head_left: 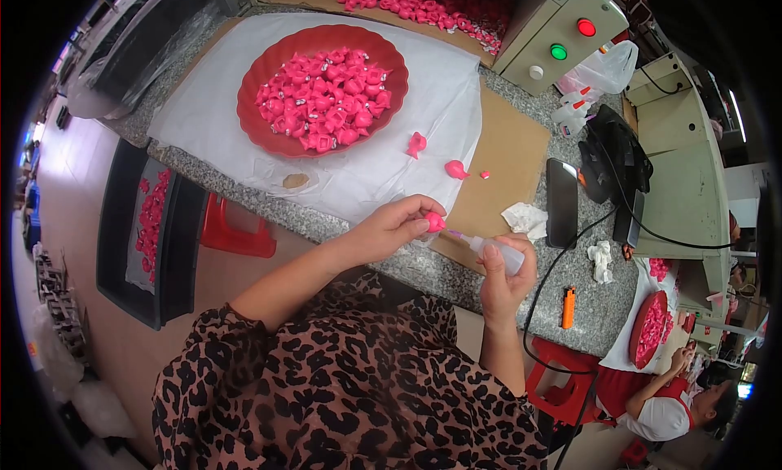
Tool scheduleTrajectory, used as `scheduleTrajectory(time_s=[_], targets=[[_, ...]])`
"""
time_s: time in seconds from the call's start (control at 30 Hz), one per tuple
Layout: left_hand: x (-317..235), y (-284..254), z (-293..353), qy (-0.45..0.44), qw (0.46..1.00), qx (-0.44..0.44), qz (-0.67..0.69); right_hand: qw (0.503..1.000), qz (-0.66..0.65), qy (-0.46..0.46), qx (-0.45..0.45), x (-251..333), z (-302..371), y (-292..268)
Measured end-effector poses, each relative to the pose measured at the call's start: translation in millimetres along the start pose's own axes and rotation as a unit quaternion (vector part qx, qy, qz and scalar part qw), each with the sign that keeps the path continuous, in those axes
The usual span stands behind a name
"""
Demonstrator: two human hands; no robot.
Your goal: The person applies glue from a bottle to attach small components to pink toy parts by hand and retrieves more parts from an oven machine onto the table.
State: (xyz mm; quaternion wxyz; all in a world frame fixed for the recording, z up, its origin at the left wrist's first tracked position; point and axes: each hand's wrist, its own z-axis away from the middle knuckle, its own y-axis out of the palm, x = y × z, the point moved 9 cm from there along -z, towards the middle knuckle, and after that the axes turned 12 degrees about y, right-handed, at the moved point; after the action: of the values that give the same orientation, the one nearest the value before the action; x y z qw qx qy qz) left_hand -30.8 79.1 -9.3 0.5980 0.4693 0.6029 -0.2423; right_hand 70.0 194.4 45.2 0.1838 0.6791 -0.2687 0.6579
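Observation:
My left hand pinches a small pink molded piece between thumb and fingertips, above the front edge of the table. In my right hand is a translucent white squeeze bottle, tilted so that its thin purplish nozzle points left. The nozzle's tip is close beside the pink piece; whether they touch I cannot tell. Beyond my hands, a loose pink figure part, a rounded pink part and a tiny pink bit lie on white paper and cardboard.
A red scalloped tray heaped with pink parts rests on the white paper. To the right are crumpled tissue, a dark phone, an orange lighter and a black cable. A co-worker sits at far right.

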Motion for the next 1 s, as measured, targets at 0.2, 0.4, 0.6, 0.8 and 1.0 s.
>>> scheduleTrajectory(time_s=[0.2,0.4,0.6,0.8,1.0], targets=[[-4.4,1.8,-0.4,0.042,0.999,-0.014,0.017,1.000,0.000,0.012,-0.008,-6.5,4.4,0.3],[2.6,-3.9,2.4,0.098,0.992,-0.071,0.032,0.996,-0.062,0.002,-0.063,-11.0,14.6,2.3],[-1.5,-8.3,2.7,0.130,0.987,-0.088,-0.030,0.992,-0.088,0.005,-0.093,-15.8,22.9,1.1],[0.0,-8.8,3.0,0.134,0.985,-0.090,-0.054,0.995,-0.066,-0.014,-0.072,-15.9,24.5,4.4],[-4.1,-8.4,3.4,0.151,0.980,-0.096,-0.092,0.995,-0.002,-0.050,-0.083,-14.8,27.5,2.8]])
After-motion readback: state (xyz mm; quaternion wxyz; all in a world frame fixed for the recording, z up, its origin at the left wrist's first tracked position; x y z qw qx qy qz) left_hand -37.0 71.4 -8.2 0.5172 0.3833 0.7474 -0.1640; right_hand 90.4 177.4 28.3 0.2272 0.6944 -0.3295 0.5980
